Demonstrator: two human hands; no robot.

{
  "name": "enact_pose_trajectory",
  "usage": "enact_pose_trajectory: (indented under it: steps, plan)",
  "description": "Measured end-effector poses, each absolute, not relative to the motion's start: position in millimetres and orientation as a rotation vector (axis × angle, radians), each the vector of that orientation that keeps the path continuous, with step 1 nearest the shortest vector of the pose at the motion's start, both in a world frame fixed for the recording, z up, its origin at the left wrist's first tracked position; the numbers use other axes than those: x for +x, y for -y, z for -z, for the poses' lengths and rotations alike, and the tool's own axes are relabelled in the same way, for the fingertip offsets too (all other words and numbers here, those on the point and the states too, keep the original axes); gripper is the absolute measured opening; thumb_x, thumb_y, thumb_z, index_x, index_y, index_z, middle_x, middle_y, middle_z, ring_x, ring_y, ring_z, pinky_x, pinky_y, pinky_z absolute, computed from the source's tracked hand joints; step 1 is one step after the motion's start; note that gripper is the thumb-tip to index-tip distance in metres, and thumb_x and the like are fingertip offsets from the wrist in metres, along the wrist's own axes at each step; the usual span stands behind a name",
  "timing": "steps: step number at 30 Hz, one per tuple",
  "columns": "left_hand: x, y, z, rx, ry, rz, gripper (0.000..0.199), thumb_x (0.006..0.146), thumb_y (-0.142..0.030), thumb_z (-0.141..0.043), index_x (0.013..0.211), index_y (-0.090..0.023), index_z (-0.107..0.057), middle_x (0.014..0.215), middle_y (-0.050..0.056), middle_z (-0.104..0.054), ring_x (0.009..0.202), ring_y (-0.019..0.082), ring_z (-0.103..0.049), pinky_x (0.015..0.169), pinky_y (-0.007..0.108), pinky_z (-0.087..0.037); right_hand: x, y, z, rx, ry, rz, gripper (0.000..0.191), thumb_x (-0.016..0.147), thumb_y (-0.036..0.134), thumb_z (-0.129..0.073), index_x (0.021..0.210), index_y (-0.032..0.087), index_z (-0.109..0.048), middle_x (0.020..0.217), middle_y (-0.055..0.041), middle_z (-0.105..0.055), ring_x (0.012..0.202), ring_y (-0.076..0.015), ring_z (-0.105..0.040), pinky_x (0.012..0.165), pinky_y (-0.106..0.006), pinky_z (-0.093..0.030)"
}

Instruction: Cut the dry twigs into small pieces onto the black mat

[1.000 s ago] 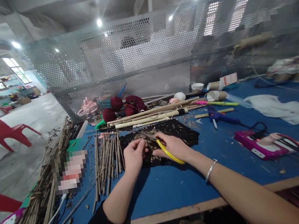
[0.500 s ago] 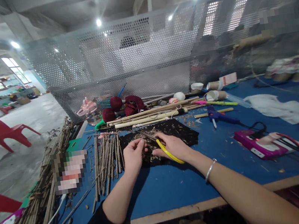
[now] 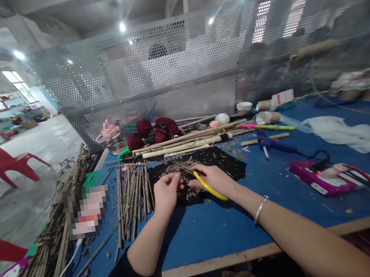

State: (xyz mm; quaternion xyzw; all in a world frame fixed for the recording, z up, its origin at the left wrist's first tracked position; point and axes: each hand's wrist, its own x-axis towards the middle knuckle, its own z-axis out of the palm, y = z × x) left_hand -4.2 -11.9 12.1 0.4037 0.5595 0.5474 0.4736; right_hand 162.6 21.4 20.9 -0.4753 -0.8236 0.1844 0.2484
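Note:
My right hand [image 3: 217,181] is closed round the yellow handles of a pair of scissors [image 3: 206,186]; their blades point up and left over a heap of dry brown plant clippings [image 3: 193,193]. Thumb and fingertips of my left hand [image 3: 166,194] are pinched together just left of the blades, and what they hold is too small to make out. The clippings lie on a black cloth [image 3: 225,160] spread on the blue tabletop. Immediately left of my left hand, cut dry sticks [image 3: 133,198] lie side by side.
Long dry stalks [image 3: 45,254] are heaped along the table's left edge. Bamboo rods [image 3: 186,146] and dark red yarn balls [image 3: 144,127] lie towards a perforated metal screen [image 3: 146,69]. On the right are a blue glue gun [image 3: 272,143], a magenta power box [image 3: 318,178] and cables.
Both hands keep nearly the same place and grip above the clippings. Only a very slight shift shows, and the scissors stay in my right hand.

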Motion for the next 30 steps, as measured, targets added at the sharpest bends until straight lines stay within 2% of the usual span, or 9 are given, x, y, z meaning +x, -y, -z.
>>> enact_pose_trajectory:
  steps: [8, 17, 22, 24, 27, 30]
  plan:
    - [-4.3, 12.2, -15.3, 0.98, -1.341, -1.428, 0.033, 0.065, -0.041, -0.065, 0.079, -0.011, -0.063, 0.069, 0.006, -0.065, 0.053, 0.009, -0.057, 0.042, 0.015, -0.038, 161.2, -15.4, -24.5, -1.3, 2.295, -0.48, 0.055, 0.064, 0.056, -0.061, 0.108, 0.024, -0.052, 0.088, -0.0034, -0.063, 0.074, -0.0172, -0.058, 0.062, -0.024, -0.038]
    - [-2.9, 12.8, -15.1, 0.977, -1.341, -1.39, 0.032, 0.066, -0.036, -0.065, 0.087, -0.012, -0.064, 0.073, 0.007, -0.066, 0.059, 0.012, -0.059, 0.044, 0.016, -0.042, 161.1, -21.4, -17.7, -1.296, 2.258, -0.49, 0.041, 0.07, 0.053, -0.057, 0.098, 0.022, -0.058, 0.064, 0.0005, -0.061, 0.057, -0.0141, -0.054, 0.052, -0.022, -0.034]
    - [-3.8, 11.6, -14.9, 0.95, -1.319, -1.464, 0.032, 0.066, -0.037, -0.064, 0.087, -0.012, -0.063, 0.074, 0.006, -0.066, 0.059, 0.011, -0.059, 0.045, 0.017, -0.042, 162.3, -17.1, -22.9, -1.31, 2.277, -0.474, 0.056, 0.064, 0.055, -0.062, 0.11, 0.024, -0.051, 0.089, -0.0038, -0.064, 0.078, -0.0188, -0.06, 0.064, -0.025, -0.04]
    - [-4.1, 11.1, -13.7, 0.974, -1.309, -1.462, 0.032, 0.066, -0.037, -0.064, 0.086, -0.012, -0.063, 0.073, 0.005, -0.066, 0.059, 0.011, -0.059, 0.045, 0.017, -0.041, 161.5, -16.1, -23.1, -1.299, 2.298, -0.455, 0.058, 0.063, 0.056, -0.063, 0.11, 0.025, -0.05, 0.094, -0.0046, -0.064, 0.08, -0.0193, -0.059, 0.066, -0.026, -0.04]
    - [-3.8, 10.8, -11.8, 1.03, -1.28, -1.433, 0.032, 0.066, -0.038, -0.064, 0.084, -0.012, -0.064, 0.072, 0.006, -0.066, 0.058, 0.011, -0.058, 0.045, 0.016, -0.041, 159.5, -16.8, -21.0, -1.303, 2.298, -0.441, 0.054, 0.066, 0.057, -0.06, 0.108, 0.024, -0.052, 0.089, -0.0042, -0.064, 0.076, -0.0184, -0.059, 0.062, -0.025, -0.039]
    - [-2.9, 11.0, -11.6, 1.024, -1.277, -1.425, 0.031, 0.066, -0.037, -0.064, 0.085, -0.012, -0.064, 0.073, 0.006, -0.066, 0.058, 0.011, -0.057, 0.044, 0.016, -0.04, 158.5, -18.4, -19.9, -1.308, 2.283, -0.469, 0.046, 0.069, 0.054, -0.057, 0.103, 0.023, -0.056, 0.075, -0.0026, -0.064, 0.066, -0.0165, -0.058, 0.055, -0.023, -0.037]
